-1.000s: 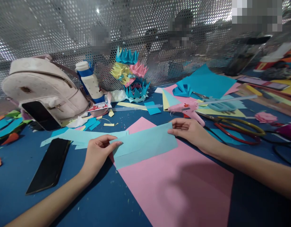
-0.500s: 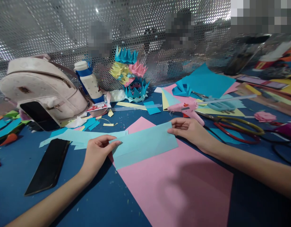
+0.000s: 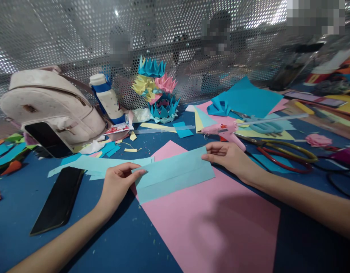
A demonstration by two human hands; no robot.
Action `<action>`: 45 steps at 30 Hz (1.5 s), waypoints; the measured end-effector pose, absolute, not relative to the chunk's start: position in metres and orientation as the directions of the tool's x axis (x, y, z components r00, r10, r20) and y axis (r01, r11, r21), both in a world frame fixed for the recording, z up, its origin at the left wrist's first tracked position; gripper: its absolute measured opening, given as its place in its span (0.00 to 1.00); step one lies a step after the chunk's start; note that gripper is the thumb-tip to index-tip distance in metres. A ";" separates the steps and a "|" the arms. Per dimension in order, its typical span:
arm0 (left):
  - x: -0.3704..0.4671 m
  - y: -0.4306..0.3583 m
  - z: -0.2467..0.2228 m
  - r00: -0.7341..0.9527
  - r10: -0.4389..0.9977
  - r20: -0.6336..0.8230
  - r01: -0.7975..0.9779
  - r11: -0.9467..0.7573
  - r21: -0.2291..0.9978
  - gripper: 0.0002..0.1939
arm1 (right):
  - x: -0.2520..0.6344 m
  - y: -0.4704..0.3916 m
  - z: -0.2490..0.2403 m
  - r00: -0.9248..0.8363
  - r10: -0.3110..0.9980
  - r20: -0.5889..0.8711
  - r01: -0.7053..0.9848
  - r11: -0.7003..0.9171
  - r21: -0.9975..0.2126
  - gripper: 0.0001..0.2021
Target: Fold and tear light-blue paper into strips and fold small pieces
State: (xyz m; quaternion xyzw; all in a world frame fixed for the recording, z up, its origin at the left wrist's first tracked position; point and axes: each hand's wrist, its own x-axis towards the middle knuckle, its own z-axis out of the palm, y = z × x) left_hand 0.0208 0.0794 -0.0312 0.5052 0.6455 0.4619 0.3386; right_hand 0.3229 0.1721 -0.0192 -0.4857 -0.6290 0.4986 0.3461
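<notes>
A light blue paper strip [image 3: 175, 170] with a lengthwise crease spans the space between my hands, above a large pink sheet [image 3: 220, 223]. My left hand [image 3: 121, 182] pinches the strip's left end between thumb and fingers. At the upper right corner of the strip, my right hand [image 3: 223, 155] grips it the same way. Just behind my right hand lies a pink glue gun [image 3: 223, 131] with a clear glue stick in it.
Scissors [image 3: 288, 153] lie at the right. A black phone [image 3: 58, 201] is left of my left hand. Folded paper flowers [image 3: 160, 87], a bottle [image 3: 107, 98] and a backpack [image 3: 50, 106] stand at the back, with paper scraps [image 3: 107, 149] before them.
The crease along the strip shows more clearly, and the lower part of the strip is tilted a little differently. Both hands keep their places.
</notes>
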 end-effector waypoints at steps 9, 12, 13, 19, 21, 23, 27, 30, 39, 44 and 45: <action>0.024 0.080 -0.027 -0.234 0.972 0.000 0.297 0.071 0.952 0.11 | 0.325 0.176 -0.021 -0.353 0.935 -0.015 0.304 0.099 -0.947 0.20; 0.023 0.081 -0.028 -0.220 0.975 -0.006 0.292 0.072 0.954 0.09 | 0.326 0.178 -0.022 -0.379 0.925 0.006 0.325 0.139 -0.936 0.19; 0.023 0.081 -0.028 -0.213 0.977 -0.012 0.287 0.074 0.955 0.09 | 0.327 0.179 -0.022 -0.390 0.921 0.012 0.338 0.155 -0.928 0.19; 0.021 0.081 -0.028 -0.176 0.984 0.018 0.290 0.035 0.956 0.08 | 0.329 0.182 -0.019 -0.515 0.856 0.049 0.454 0.321 -0.831 0.19; 0.023 0.080 -0.026 -0.156 0.987 0.027 0.304 0.022 0.953 0.08 | 0.328 0.180 -0.014 -0.549 0.829 0.106 0.517 0.437 -0.736 0.21; 0.027 0.079 -0.025 -0.133 0.990 0.040 0.317 0.004 0.949 0.08 | 0.325 0.177 -0.008 -0.615 0.771 0.167 0.559 0.575 -0.597 0.21; 0.033 0.073 -0.021 -0.081 0.994 0.078 0.350 -0.045 0.936 0.08 | 0.311 0.171 0.006 -0.782 0.604 0.154 0.540 0.780 -0.317 0.15; 0.034 0.070 -0.021 -0.054 0.993 0.108 0.371 -0.080 0.925 0.07 | 0.296 0.167 0.016 -0.820 0.571 0.047 0.549 0.807 -0.216 0.13; 0.030 0.069 -0.025 -0.010 0.974 0.226 0.433 -0.200 0.879 0.07 | 0.258 0.164 0.041 -0.820 0.513 -0.253 0.556 0.820 -0.135 0.18; 0.024 0.075 -0.027 0.044 0.989 0.142 0.426 -0.147 0.893 0.10 | 0.247 0.173 0.039 -0.793 0.496 -0.353 0.561 0.820 -0.109 0.19; 0.023 0.076 -0.027 0.062 0.991 0.115 0.431 -0.130 0.893 0.10 | 0.245 0.175 0.040 -0.791 0.487 -0.370 0.558 0.823 -0.110 0.19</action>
